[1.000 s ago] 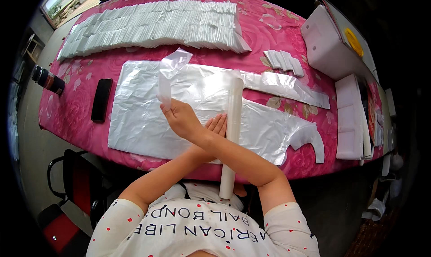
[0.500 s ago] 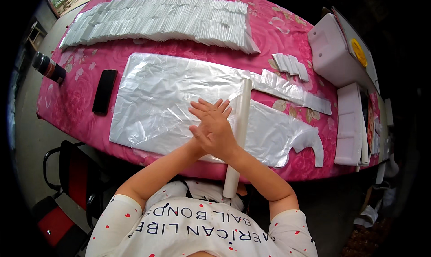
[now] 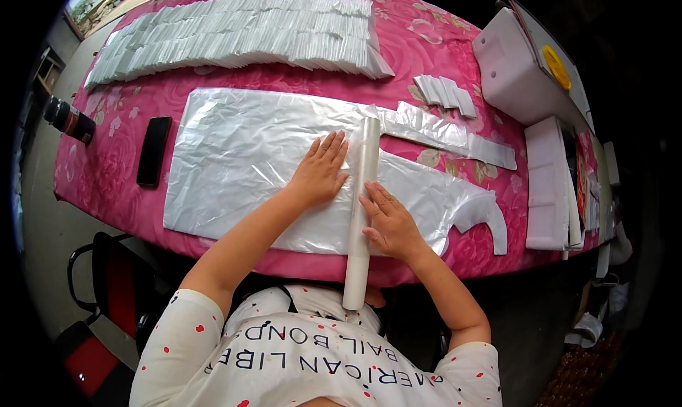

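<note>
Right now a long white roll lies between the two hands, with its long side running from far to near, and its near end sticks out past the counter edge. The left hand is flat on the left of the roll, fingers spread out and holding nothing, pressing on a big shiny plastic sheet. The right hand is flat too, just at the right side of the roll, touching it. Both hands are about as close. The sheet is thin, wrinkly and silvery. The cloth under it is pink with flowers.
</note>
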Demonstrator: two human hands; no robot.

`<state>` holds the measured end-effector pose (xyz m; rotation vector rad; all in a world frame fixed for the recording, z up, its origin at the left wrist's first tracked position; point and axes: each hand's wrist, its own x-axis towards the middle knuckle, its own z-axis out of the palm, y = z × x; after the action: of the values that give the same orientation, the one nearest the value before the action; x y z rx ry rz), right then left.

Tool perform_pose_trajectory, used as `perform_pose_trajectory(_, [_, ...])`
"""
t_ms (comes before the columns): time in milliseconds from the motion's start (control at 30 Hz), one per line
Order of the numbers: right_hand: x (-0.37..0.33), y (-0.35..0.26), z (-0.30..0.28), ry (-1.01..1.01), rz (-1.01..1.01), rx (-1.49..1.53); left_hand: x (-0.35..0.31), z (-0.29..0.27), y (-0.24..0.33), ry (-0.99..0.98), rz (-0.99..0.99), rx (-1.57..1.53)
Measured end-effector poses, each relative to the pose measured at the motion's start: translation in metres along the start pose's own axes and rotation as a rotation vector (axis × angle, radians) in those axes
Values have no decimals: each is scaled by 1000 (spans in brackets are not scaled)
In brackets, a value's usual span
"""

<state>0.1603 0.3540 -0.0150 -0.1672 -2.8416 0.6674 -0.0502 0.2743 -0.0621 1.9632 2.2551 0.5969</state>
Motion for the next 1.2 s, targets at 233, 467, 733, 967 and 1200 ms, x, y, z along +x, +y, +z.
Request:
perform_pose_trajectory(233, [29,-9,12,-61,-113,-32,-35,-56,-16,281,20,-247])
perform_pose_trajectory(467, [116,-127,52,-450,-493,640,-125,-101,-56,303,-224,-269])
perform_pose_trajectory(733, [156,-73,78,-137,-453,72,-233,-131,-48,216,-510,-447])
perform_pose_trajectory(967, [219,-129,138,-88,-467,59,-246,-111,-6,85,-604,-280])
perform_pose_trajectory(1200, [244,-177,178,267,-19,265,-253,-115,-17,68,-1007,-147])
